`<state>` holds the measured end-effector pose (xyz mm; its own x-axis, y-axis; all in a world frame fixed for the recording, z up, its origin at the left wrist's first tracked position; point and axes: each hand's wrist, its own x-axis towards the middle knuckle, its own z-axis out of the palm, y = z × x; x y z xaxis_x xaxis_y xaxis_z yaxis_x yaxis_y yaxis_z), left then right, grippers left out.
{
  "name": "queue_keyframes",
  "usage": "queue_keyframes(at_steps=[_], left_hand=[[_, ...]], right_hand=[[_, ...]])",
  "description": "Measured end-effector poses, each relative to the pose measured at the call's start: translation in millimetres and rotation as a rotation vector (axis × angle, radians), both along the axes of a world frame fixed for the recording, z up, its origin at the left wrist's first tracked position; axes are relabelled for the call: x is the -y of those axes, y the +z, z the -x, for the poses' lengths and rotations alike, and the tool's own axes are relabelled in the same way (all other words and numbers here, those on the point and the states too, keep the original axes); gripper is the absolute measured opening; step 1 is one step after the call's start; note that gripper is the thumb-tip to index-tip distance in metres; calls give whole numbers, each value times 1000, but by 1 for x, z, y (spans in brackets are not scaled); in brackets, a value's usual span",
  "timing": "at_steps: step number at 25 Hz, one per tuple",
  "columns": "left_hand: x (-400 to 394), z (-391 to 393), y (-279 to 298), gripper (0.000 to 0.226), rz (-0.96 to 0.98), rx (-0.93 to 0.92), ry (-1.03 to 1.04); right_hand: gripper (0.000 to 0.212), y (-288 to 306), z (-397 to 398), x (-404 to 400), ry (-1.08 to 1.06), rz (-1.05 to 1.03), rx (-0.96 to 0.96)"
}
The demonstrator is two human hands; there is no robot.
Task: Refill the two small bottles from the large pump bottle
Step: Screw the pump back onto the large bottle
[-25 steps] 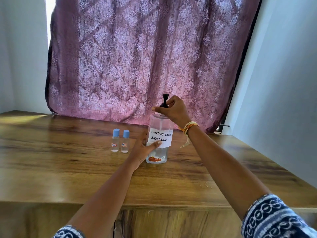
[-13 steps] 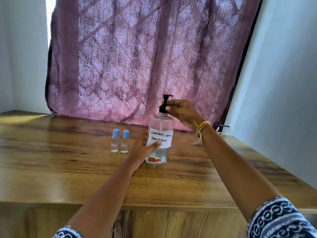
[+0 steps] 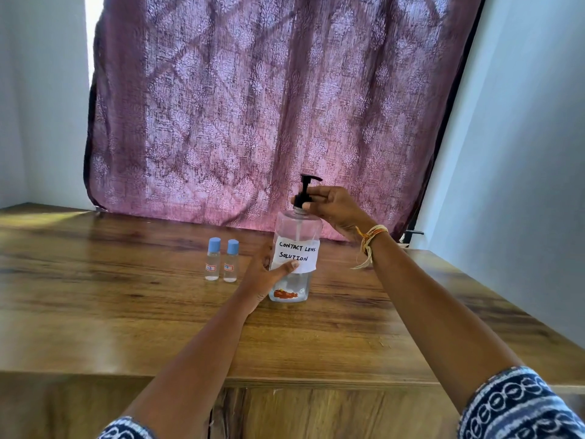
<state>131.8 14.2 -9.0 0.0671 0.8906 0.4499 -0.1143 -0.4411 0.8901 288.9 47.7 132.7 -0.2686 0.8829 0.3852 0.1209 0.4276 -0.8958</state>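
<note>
pump [image 3: 306, 190] now risen clear of the right hand [image 3: 335, 208], whose grip pinches its collar — likely unscrewing | left hand [image 3: 265, 274] clasps the large pump bottle [image 3: 296, 258] on the table [image 3: 126, 312] | small bottles [image 3: 222, 260] capped — unfilled

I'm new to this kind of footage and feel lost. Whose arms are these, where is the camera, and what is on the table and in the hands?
No machine here: a person wears a camera on the head, looking forward and down, so both arms reach in from below. On the wooden table stands a large pump bottle labelled "Contact Lens Solution". The left hand grips its body; the right hand holds the black pump at the collar. Two small bottles with blue caps stand upright side by side just left of it, untouched and capped. A purple curtain hangs behind.
</note>
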Motion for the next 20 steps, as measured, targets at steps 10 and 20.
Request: queue_keyframes(at_steps=[10,20], left_hand=[[-2,2,-2,38,-12,-7,-6],[-5,1,-4,42,3,-31,7]], right_hand=[[52,3,10,4,26,101,-77],[32,0,8,5,-74,-64,-26]])
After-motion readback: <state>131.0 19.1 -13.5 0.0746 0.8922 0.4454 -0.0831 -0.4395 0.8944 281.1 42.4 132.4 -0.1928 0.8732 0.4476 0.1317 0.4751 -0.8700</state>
